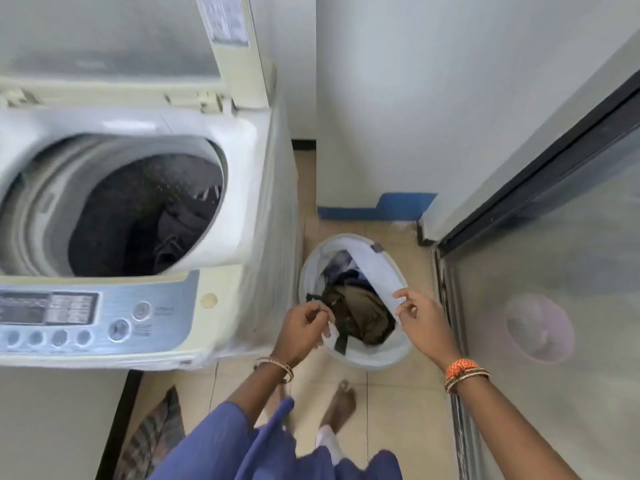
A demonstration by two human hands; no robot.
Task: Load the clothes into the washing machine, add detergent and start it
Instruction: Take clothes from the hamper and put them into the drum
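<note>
Top-loading washing machine (138,209) with lid (114,39) raised upright at the back; drum (138,216) open, dark garments (173,230) lying at its bottom; control panel (69,320) along the front edge of the machine, buttons too blurred to read.

Round white laundry basket (349,355) on the tiled floor (398,393), just beside the machine's right front corner; inside it an olive-brown garment (363,313) with a black strap (341,341) hanging over the near rim, and blue-and-white clothes (343,268) further back.

Left hand (304,327) over the basket's machine-side rim, fingers curled, pinching a white cloth edge (329,332); right hand (419,313) over the basket's far-from-machine rim, thumb and fingertips pinching the end of a long white cloth (374,268) that runs from the hand to the back of the basket; cannot tell if both hands hold the same piece.

Bangles on both wrists; bare foot (341,403) on the floor just in front of the basket; a striped cloth (156,434) lies on the floor below the machine's front; pink round tub (540,327) seen through the glass door (554,271) beyond the basket.
</note>
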